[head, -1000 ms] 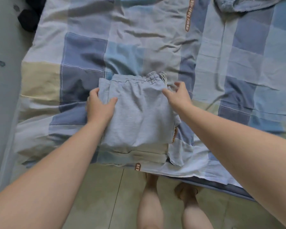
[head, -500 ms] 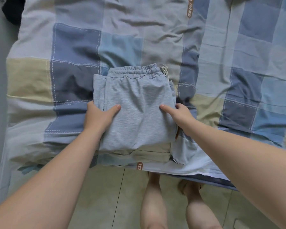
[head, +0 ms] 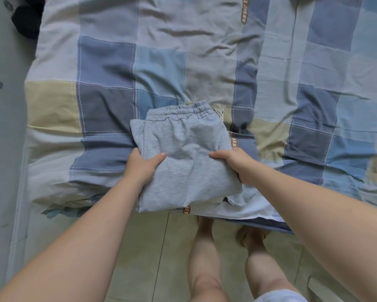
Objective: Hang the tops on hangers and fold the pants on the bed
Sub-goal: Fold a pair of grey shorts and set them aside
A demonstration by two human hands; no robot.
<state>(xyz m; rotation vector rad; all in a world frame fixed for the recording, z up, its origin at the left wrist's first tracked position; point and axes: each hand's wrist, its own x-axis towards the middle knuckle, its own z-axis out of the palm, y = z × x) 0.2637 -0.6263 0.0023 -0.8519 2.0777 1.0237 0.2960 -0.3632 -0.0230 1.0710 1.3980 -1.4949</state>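
Folded light grey pants (head: 185, 149) with an elastic waistband at their far end lie at the near edge of the bed (head: 109, 68). My left hand (head: 141, 166) grips their left side, thumb on top and fingers under the fabric. My right hand (head: 235, 164) grips the right side the same way, thumb on top. The near end of the pants is raised off the checked cover and overhangs the bed's edge.
The checked blue, grey and beige cover hangs over the bed's near edge. A dark garment (head: 28, 20) lies at the bed's far left corner. Tiled floor (head: 152, 247) and my bare legs are below. A pale patterned surface (head: 0, 127) runs along the left.
Both hands slid from the waistband end toward me along the sides and now grip the pants, whose near end has risen off the cover.
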